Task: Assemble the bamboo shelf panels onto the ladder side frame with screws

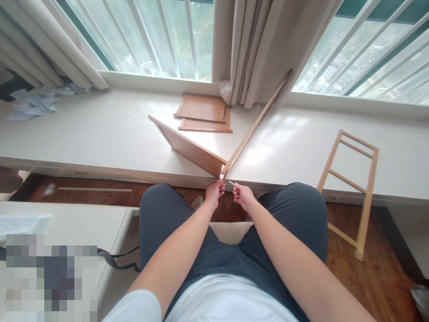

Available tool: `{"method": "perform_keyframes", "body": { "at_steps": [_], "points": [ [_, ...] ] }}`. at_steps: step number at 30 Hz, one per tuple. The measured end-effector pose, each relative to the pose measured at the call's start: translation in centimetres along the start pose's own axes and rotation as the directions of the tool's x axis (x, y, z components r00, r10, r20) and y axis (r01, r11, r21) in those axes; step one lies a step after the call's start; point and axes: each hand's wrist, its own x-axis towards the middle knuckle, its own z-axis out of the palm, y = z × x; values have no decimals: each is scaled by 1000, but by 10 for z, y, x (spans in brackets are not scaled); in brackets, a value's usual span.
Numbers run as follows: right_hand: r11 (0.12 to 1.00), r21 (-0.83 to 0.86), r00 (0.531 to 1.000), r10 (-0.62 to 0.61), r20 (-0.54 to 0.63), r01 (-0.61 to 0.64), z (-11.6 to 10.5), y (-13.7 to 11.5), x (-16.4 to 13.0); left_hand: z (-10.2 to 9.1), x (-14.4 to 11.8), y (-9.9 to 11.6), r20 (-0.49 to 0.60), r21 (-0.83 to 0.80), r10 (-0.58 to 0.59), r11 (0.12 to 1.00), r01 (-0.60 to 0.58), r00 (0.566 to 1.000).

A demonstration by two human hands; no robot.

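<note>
Head-camera view: a brown wooden panel (187, 150), tilted on edge, and a thin pale wooden slat frame (255, 125) are met in a corner at the front edge of a long white window ledge (100, 134), at 12 o'clock from the hands. The left hand (214, 191) is closed around that corner joint. The right hand (243, 196), just beside it at 3 o'clock, is pinched on a small thin pale piece (231, 183), possibly a pin or screw; it is too small to tell. The joining of the corner is judged to be in hand, and a fine, steady alignment would be called for. Open ledge is seen on both sides; two flat brown wooden boards (204, 112) lie at 12 o'clock, a ladder-like pale wooden frame (348, 188) leans at 3 o'clock
</note>
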Motion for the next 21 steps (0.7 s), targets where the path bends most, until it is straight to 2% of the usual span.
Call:
{"method": "perform_keyframes", "body": {
  "at_steps": [4,6,7,9,11,17,19,21],
  "points": [
    [967,-124,972,-228,-49,221,4,-5,-11,-1,1,1,22,43,0,999,-1,1000],
    [927,-186,940,-339,-40,327,4,-12,-20,-1,0,3,31,64,-5,998,3,999],
    [890,-231,911,-411,-26,394,4,-17,-26,-1,-1,3,32,75,-7,997,4,999],
    [756,-352,813,-581,28,552,4,-28,-38,0,-4,5,22,97,-10,995,8,1000],
    [657,-402,735,-675,63,637,4,-39,-51,1,-8,8,-7,126,-5,992,6,1000],
    [618,-288,665,-741,97,731,12,-63,-83,-6,-31,26,-206,211,81,977,-37,975],
    [619,-236,655,-744,131,749,17,-66,-91,-7,-48,36,-166,208,128,974,-92,978],
    [637,-183,662,-733,156,749,23,-67,-97,-4,-70,49,9,119,185,976,-185,983]
  ]
}}
